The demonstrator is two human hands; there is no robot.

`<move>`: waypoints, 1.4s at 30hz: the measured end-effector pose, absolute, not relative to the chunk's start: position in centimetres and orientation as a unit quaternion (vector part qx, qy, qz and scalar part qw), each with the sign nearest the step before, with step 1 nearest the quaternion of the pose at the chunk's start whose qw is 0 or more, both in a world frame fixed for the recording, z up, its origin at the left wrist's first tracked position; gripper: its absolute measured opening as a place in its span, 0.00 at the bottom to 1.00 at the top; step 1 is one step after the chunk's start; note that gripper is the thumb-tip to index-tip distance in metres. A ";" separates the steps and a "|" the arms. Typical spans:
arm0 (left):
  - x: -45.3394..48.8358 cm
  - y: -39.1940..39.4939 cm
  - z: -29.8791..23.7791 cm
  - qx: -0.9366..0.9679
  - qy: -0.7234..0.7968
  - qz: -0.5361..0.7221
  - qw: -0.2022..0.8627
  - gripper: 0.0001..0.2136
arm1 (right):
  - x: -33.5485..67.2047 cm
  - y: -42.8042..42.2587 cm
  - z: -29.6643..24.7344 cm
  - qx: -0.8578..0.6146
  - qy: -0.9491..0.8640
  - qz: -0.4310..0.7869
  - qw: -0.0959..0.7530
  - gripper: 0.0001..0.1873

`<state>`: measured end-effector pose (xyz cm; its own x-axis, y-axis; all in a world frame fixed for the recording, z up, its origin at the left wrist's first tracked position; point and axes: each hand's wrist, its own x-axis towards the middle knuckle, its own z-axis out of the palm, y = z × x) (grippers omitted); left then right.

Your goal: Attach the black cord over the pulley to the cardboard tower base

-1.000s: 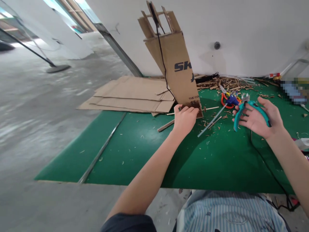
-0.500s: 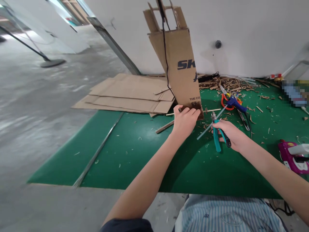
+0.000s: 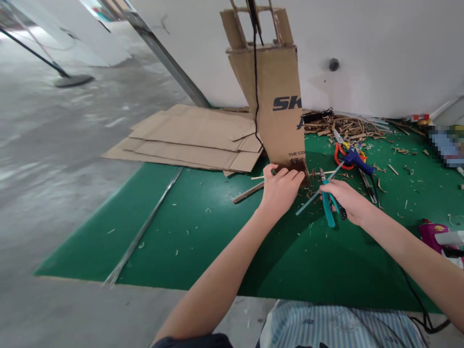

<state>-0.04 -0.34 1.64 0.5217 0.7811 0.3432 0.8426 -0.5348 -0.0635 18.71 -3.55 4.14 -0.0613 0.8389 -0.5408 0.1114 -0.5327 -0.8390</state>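
Note:
A tall cardboard structure (image 3: 277,108) with printed lettering stands tilted on the green table. My left hand (image 3: 282,188) is closed around its lower edge, thumb toward the left, with the fingertips partly hidden. A thin wooden stick (image 3: 329,172) pokes out on both sides of the base, with a small brown disc on its right part. In my right hand (image 3: 350,199) are teal-handled diagonal cutters (image 3: 328,208), their jaws pointing up at the stick, just right of the disc. Whether the jaws bite it I cannot tell. A translucent glue stick (image 3: 307,204) runs behind the cutters.
A blue glue gun (image 3: 357,158) and orange-handled scissors (image 3: 339,153) lie right of the structure. Flat cardboard sheets (image 3: 188,130) are stacked at left; scraps (image 3: 348,124) pile along the wall. A magenta device (image 3: 431,234) sits at far right. A black cord (image 3: 255,87) hangs before the structure.
The cutters' jaws have come up to the stick, nearer the cardboard base. My left hand keeps its hold. The whole view has shifted slightly.

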 end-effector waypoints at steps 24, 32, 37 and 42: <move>0.3 -0.3 1.1 -0.863 -0.477 -0.131 0.104 0.14 | 19.5 -2.6 4.7 -0.638 -0.336 0.652 0.235 0.09; 0.8 -0.6 1.2 -0.860 -0.477 -0.146 0.107 0.14 | 19.3 -1.6 6.8 -0.689 -0.284 0.655 0.122 0.14; 0.6 -0.6 0.9 -0.861 -0.473 -0.161 0.096 0.13 | 19.0 -1.6 6.6 -0.691 -0.308 0.645 0.108 0.11; 0.5 -0.6 0.6 -0.859 -0.473 -0.160 0.115 0.12 | 19.1 -1.4 6.7 -0.671 -0.315 0.666 0.081 0.13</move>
<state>0.55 -0.60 0.61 0.5013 0.7755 0.3837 0.8492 -0.5260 -0.0463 19.12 -1.45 6.72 -0.0863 0.5313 -0.8428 0.3145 -0.7882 -0.5290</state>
